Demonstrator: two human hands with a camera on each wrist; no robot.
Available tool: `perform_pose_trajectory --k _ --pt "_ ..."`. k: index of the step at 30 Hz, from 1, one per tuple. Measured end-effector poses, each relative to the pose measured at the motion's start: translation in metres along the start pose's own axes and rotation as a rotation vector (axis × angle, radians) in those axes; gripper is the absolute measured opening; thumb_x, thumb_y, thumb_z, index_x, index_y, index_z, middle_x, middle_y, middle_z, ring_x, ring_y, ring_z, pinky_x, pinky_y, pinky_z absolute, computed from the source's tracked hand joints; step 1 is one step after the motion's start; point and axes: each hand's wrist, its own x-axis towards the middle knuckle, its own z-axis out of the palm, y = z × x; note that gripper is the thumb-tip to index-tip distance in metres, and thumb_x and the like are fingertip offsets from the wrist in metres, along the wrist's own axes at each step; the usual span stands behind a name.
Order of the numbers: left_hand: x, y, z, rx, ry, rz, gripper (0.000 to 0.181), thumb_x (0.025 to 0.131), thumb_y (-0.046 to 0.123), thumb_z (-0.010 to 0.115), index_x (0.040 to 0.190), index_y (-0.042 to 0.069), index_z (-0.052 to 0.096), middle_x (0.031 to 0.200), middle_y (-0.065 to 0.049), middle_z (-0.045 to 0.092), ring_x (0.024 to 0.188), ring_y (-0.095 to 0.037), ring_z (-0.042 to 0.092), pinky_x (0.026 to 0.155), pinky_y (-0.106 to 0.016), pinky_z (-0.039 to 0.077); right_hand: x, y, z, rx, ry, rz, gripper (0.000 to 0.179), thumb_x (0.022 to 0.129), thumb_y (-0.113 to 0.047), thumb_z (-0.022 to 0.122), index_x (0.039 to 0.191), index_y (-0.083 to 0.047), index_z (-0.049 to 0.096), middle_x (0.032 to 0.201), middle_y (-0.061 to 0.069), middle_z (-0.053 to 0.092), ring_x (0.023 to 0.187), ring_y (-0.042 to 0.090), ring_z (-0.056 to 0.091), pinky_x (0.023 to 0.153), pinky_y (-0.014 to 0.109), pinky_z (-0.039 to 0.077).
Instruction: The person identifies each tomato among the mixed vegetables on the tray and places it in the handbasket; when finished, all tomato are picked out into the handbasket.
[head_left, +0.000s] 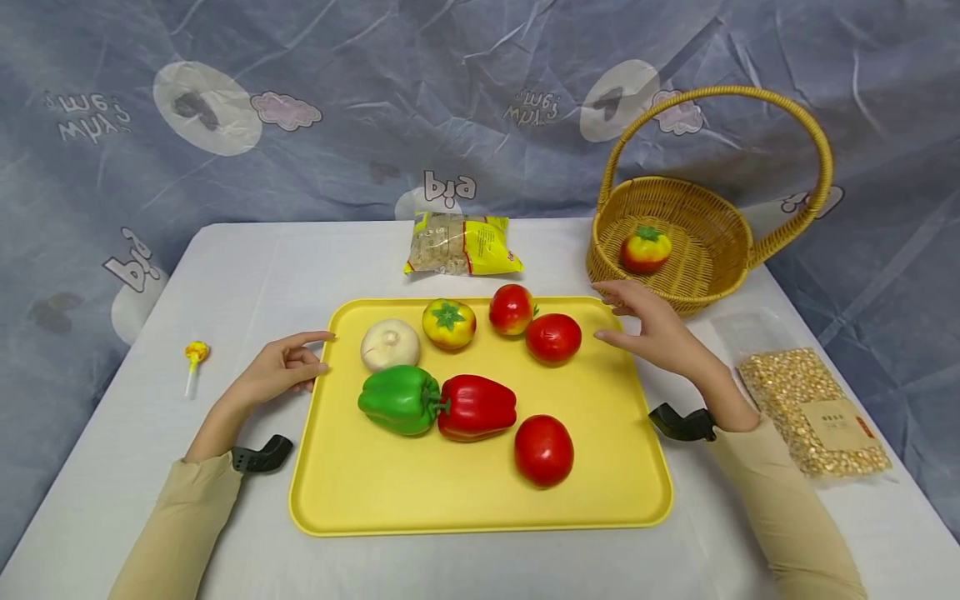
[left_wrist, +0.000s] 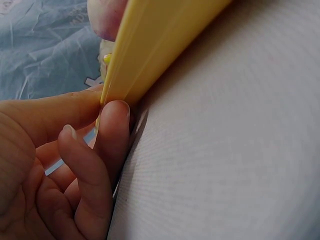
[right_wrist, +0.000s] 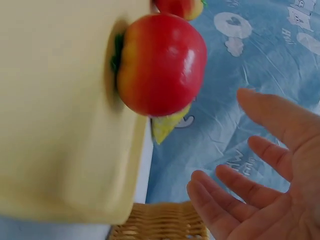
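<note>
While a red tomato [head_left: 543,451] sits toward the near side of the yellow tray [head_left: 420,508], a green bell pepper [head_left: 397,400] and a red bell pepper [head_left: 477,408] lie stem to stem just beyond. The left hand [head_left: 279,368] pinches the tray's left rim; the right hand [head_left: 654,329], thumb and fingers apart, hovers by its far right corner. Along the far side rest a white bulb [head_left: 390,344] and three glossy fruits [head_left: 512,310]. Behind are a wicker basket [head_left: 690,204] holding another fruit [head_left: 645,250] and a printed bag [head_left: 491,247].

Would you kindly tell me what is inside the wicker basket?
Inside the wicker basket I can see one red-and-yellow fruit with a green leafy top. The basket floor directly beneath it is covered.
</note>
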Motion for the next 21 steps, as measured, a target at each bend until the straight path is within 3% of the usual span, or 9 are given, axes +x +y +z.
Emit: perform_pose_trajectory --k 2,12,21 --pt "0.0 0.0 0.0 -0.001 -0.001 -0.002 0.054 0.089 0.012 0.062 0.138 0.002 0.042 0.072 0.008 0.061 0.055 -0.006 0.054 0.05 -0.022 0.044 0.002 0.001 0.004 0.036 -0.018 0.001 0.061 0.08 -0.011 0.074 0.134 -0.005 0.047 0.128 0.012 0.053 0.108 0.029 0.054 0.091 0.042 0.049" --pt "0.001 -0.002 0.0 0.0 -0.003 -0.003 0.054 0.089 0.013 0.063 0.138 0.002 0.042 0.072 0.009 0.061 0.055 -0.005 0.055 0.049 -0.022 0.044 0.011 0.006 0.025 0.216 -0.144 0.057 0.062 0.08 -0.016 0.074 0.134 -0.005 0.045 0.132 0.014 0.049 0.118 0.031 0.051 0.096 0.052 0.046" --pt "0.001 -0.002 0.0 0.0 0.003 -0.004 0.054 0.089 0.013 0.063 0.138 0.002 0.042 0.072 0.009 0.061 0.055 -0.005 0.055 0.049 -0.022 0.044 0.017 0.005 0.043 0.181 -0.247 0.082 0.064 0.08 -0.026 0.074 0.136 -0.013 0.046 0.136 0.009 0.048 0.125 0.026 0.044 0.104 0.05 0.037"
